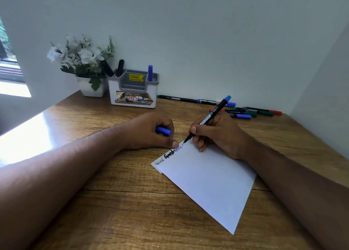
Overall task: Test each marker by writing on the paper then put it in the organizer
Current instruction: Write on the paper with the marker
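Note:
My right hand (213, 134) grips a black-bodied blue marker (217, 113), its tip touching the top edge of the white paper (209, 181). Black and blue scribbles (170, 154) run along that edge. My left hand (151, 130) holds the marker's blue cap (164, 131), and its thumb presses on the paper's corner. The white and grey organizer (133, 92) stands at the back against the wall, with two black markers (113, 69) and one blue marker (150, 73) standing in it.
Several loose markers (251, 111) in blue, green, red and black lie at the back right by the wall. A white pot of artificial flowers (85, 64) stands left of the organizer. Walls close the wooden desk (122, 202) at back and right.

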Action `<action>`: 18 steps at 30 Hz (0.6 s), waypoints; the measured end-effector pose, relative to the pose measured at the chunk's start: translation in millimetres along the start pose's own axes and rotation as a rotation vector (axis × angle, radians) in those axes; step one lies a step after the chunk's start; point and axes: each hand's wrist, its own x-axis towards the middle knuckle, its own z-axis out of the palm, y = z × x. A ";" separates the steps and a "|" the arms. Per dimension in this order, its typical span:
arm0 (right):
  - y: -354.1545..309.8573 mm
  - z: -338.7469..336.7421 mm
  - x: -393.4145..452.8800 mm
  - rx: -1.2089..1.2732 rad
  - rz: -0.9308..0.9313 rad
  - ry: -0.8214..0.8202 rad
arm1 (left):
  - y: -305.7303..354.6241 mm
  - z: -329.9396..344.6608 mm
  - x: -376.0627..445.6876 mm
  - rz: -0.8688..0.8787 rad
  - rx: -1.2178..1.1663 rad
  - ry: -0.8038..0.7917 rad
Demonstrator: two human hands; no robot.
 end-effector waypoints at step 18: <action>-1.7 0.5 0.0 -0.004 0.018 0.025 | 1.7 -0.4 -1.1 -0.008 -0.012 -0.007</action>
